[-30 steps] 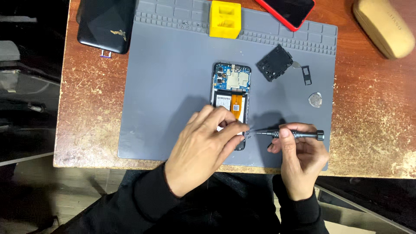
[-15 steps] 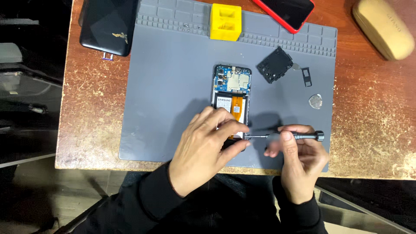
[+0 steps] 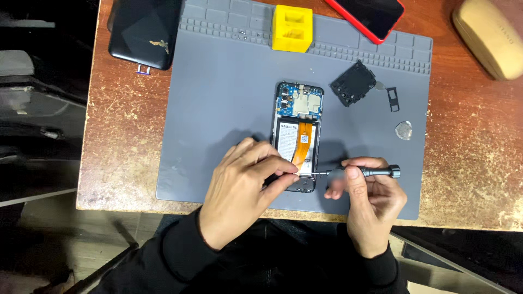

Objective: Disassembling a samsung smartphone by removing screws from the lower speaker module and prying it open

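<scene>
Since the earlier head view little has changed: the left hand (image 3: 242,188) still pinches the near end of the opened phone (image 3: 297,136) on the grey mat (image 3: 218,109), while the right hand (image 3: 368,198) stays clamped on the screwdriver (image 3: 362,172), its tip at the phone's near right corner.

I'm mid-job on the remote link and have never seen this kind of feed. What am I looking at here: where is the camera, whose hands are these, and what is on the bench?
This is one view, from a camera worn on the person's head, looking down. Both hands are that person's own, in black sleeves. The left hand steadies the lower end of an opened phone, back cover off, battery and circuit board showing. The right hand holds a slim screwdriver, tip at the phone's lower right edge. The phone lies on a grey work mat on a worn wooden table. Also on the mat: a yellow block, a black plastic cover piece, and a clear pick.
</scene>
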